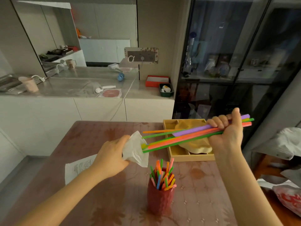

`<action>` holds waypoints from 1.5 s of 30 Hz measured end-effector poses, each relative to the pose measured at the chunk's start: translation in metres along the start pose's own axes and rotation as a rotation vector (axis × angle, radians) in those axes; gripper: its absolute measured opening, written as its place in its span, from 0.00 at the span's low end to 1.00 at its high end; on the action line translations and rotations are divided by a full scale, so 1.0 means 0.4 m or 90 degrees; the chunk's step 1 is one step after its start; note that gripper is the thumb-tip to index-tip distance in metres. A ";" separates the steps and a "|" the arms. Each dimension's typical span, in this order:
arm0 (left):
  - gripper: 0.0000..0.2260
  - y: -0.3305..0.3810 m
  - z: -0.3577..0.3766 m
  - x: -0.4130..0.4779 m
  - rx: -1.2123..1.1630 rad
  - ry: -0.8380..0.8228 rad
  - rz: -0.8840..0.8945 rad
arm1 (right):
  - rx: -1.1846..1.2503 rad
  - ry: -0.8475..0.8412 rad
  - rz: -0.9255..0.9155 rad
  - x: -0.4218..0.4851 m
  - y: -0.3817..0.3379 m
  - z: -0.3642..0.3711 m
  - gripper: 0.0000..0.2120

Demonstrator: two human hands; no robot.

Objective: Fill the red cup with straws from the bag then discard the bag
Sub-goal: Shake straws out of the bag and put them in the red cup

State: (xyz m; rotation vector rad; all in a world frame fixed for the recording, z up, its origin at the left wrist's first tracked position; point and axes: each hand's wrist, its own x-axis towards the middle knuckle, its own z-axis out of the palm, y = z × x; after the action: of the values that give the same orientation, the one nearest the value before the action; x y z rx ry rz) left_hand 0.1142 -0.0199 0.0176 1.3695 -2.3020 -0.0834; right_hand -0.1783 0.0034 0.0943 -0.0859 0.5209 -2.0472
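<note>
Red and faceted, the ceramic-looking cup (160, 195) stands upright on the brown patterned table (97, 193), already holding a cluster of thin coloured straws that fan out of its mouth. Above it, a bundle of long plastic straws in purple, orange, green and yellow (184, 137) is clasped in the right hand (228, 136), whose fingers are curled tightly round the bundle near its far end. The long axis of the bundle runs nearly level, from the right hand down and leftward, and its lower tips are seen still inside the mouth of the crumpled white bag (136, 149). That bag is pinched in the left hand (112, 159), the fingers closed on its bunched body. The cup lies below and between the two hands, closer to the bag's mouth than to the right hand's grip. For the bundle to be dropped in, it is judged that it must first be drawn clear of the bag toward the right, then turned from level to upright, tips downward, over the cup.
</note>
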 end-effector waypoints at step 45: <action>0.31 -0.101 0.149 -0.061 -0.349 -0.146 -0.237 | -0.505 -0.278 -0.285 -0.238 0.027 -0.051 0.19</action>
State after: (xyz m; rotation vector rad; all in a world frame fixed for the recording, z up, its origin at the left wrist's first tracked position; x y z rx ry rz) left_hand 0.1325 -0.0302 -0.0557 1.5109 -1.9395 -0.9555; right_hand -0.1260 0.0859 0.0858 -1.1797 1.0666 -2.0216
